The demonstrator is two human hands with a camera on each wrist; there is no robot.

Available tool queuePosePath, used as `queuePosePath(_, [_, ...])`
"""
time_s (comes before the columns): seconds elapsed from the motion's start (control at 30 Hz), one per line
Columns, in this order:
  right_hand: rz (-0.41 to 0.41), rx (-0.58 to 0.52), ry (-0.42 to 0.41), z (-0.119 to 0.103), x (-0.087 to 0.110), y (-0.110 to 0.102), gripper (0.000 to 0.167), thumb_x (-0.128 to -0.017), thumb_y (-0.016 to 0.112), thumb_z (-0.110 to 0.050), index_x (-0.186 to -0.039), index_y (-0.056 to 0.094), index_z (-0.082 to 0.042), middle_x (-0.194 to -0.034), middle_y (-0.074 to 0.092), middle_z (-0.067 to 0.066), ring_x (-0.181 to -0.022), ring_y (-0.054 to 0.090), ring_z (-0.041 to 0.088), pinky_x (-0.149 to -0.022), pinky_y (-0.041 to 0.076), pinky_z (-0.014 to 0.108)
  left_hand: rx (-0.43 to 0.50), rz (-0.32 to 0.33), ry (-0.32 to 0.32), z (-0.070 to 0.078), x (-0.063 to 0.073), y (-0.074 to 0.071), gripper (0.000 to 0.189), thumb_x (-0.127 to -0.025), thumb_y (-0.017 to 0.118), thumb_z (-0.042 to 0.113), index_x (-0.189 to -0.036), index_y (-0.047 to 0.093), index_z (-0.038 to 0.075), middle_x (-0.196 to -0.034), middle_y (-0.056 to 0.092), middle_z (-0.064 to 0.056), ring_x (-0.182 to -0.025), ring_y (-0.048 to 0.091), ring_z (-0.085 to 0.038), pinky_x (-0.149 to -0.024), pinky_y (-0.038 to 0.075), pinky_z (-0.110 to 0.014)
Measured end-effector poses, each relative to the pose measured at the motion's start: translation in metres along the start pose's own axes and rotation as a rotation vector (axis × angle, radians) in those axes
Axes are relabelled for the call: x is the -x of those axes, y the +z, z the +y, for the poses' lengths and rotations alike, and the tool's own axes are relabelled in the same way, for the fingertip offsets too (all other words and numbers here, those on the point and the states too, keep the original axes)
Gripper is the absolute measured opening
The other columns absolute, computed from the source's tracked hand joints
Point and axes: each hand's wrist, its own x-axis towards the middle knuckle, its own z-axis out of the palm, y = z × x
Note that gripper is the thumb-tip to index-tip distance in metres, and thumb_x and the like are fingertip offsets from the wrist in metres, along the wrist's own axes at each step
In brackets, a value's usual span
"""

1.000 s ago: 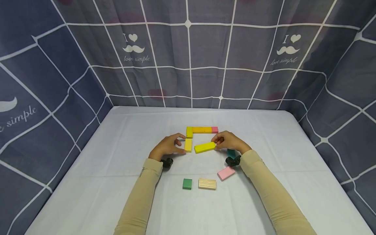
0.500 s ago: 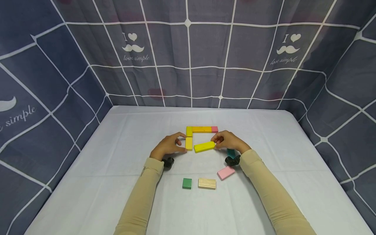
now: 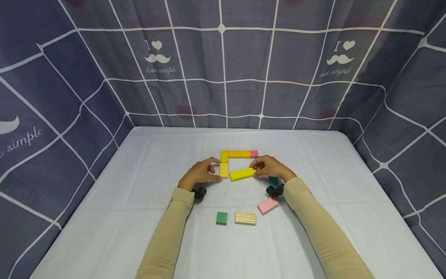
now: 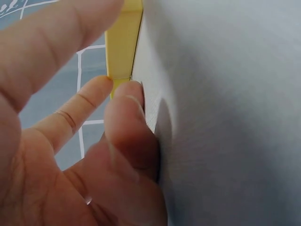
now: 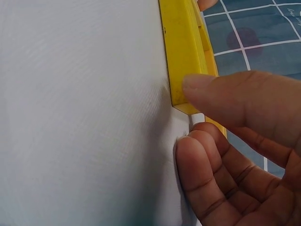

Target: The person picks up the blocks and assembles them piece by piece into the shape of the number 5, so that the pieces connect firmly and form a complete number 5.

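My left hand pinches a pale yellow block with thumb and index finger, at the left of the layout. That block's far end meets a yellow block, which joins a long orange-yellow block ending in a small pink block. With thumb and index finger, my right hand holds the right end of a bright yellow block. It lies slanted, a small gap from the pale one. In the right wrist view the thumb presses on the bright yellow block; its far side is hidden.
Nearer to me on the white tablecloth lie a green block, a ridged plain wood block and a pink block. A teal block is partly hidden below the right wrist. A grey checked curtain surrounds the table.
The left hand has pushed the pale yellow block slightly away from me, up against the yellow block beyond it. The right hand and bright yellow block have barely shifted.
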Motion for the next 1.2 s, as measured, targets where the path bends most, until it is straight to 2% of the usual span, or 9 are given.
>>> queuePosePath(0.3, [0.0,0.01,-0.006,-0.0005,-0.0033,0.0013,0.026,-0.094,0.08,0.0,-0.118,0.072,0.007,-0.105,0.07,0.012,-0.093,0.059,0.02,-0.088,0.051,0.032,0.005,0.01,0.002,0.0005,0.0038,-0.0008,0.063,-0.091,0.09,0.028,-0.146,0.062,0.02,-0.109,0.07,-0.007,-0.092,0.06,-0.025,-0.088,0.051,-0.041])
queuePosePath(0.9, [0.011,0.015,0.004,-0.0015,-0.0093,0.0022,0.025,-0.095,0.078,0.001,-0.119,0.073,0.005,-0.102,0.066,0.01,-0.091,0.056,0.022,-0.079,0.05,0.029,0.025,0.014,0.004,0.0005,0.0051,-0.0018,0.062,-0.091,0.09,0.028,-0.145,0.062,0.019,-0.107,0.069,-0.006,-0.092,0.059,-0.024,-0.086,0.049,-0.039])
queuePosePath(1.2, [0.014,0.008,0.02,-0.0018,-0.0092,0.0037,0.026,-0.095,0.079,0.001,-0.12,0.072,0.006,-0.105,0.067,0.012,-0.094,0.058,0.022,-0.082,0.051,0.031,0.014,0.013,-0.001,0.0018,0.005,-0.0018,0.062,-0.091,0.09,0.027,-0.145,0.062,0.02,-0.107,0.069,-0.006,-0.092,0.059,-0.024,-0.087,0.049,-0.04])
